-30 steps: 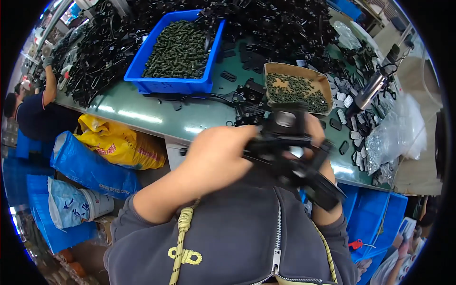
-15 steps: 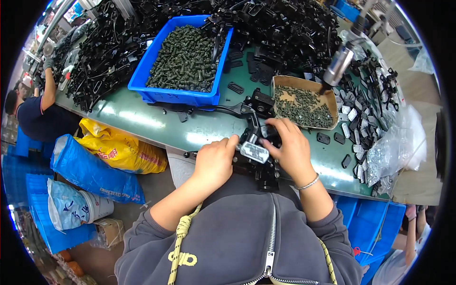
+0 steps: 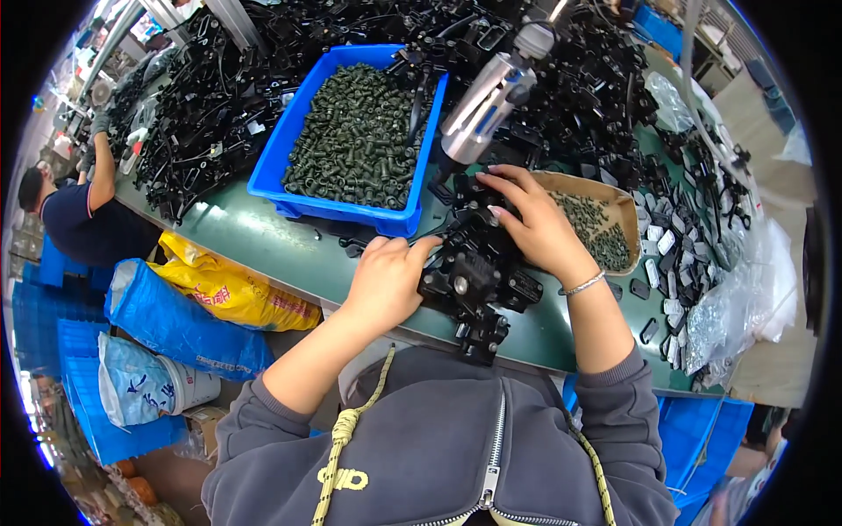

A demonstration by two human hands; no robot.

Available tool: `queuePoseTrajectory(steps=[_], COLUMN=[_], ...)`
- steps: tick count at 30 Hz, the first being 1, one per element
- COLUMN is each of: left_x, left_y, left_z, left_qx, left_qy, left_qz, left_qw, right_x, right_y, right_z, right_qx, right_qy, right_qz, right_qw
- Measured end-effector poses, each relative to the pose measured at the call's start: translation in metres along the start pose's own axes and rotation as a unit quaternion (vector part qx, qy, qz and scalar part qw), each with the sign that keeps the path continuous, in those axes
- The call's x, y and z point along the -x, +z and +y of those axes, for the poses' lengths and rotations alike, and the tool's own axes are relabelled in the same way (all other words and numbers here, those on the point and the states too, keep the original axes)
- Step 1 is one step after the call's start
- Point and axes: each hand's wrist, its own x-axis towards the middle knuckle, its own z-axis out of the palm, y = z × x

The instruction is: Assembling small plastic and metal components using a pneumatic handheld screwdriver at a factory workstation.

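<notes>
A black metal part, apparently a brake lever assembly, sits on a black fixture at the table's near edge. My left hand is closed at its left side, thumb and forefinger pinching the part. From the right, my right hand curls its fingers over the part's top and right side. A silver power screwdriver hangs just beyond my hands, its dark tip low beside the assembly. My fingers hide part of the assembly.
A blue bin of dark green bolts stands beyond my left hand. A cardboard tray of small screws lies right of my right hand. Black levers are heaped behind; small grey and black covers lie right. A co-worker is at far left.
The screwdriver has come left and nearer, from above the cardboard tray to above the assembly. The silver-faced cover between my hands is out of sight. My right hand has moved up onto the part.
</notes>
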Motion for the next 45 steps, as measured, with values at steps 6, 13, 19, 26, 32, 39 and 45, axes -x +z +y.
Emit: queuePoseTrajectory(steps=[6,13,19,26,32,39,45], left_x=[-0.008,-0.011,-0.019,-0.009,0.004,0.061,0.091], left_y=[0.017,0.017,0.014,0.024,0.024,-0.028,-0.050], left_z=[0.003,0.011,0.008,0.010,0.006,-0.002,-0.029], left_qx=[0.005,-0.030,0.015,0.014,0.023,0.091,0.157], left_qy=[-0.035,-0.029,-0.020,-0.029,-0.039,-0.075,-0.075], left_qz=[0.028,0.027,-0.080,-0.094,-0.041,0.005,0.008], left_qw=[0.999,0.999,0.996,0.995,0.998,0.993,0.985], right_x=[-0.007,0.026,0.035,0.055,0.089,0.090,-0.047], right_y=[0.001,0.006,-0.001,-0.014,-0.042,-0.097,-0.027], right_z=[0.028,0.020,0.016,0.009,0.010,-0.070,-0.087], right_qx=[-0.015,-0.211,-0.210,-0.292,-0.303,-0.183,-0.209], right_qy=[0.042,0.114,0.059,0.159,0.244,0.244,0.101], right_qz=[-0.014,0.002,0.007,0.038,0.138,0.094,-0.003], right_qw=[0.999,0.971,0.976,0.942,0.911,0.948,0.973])
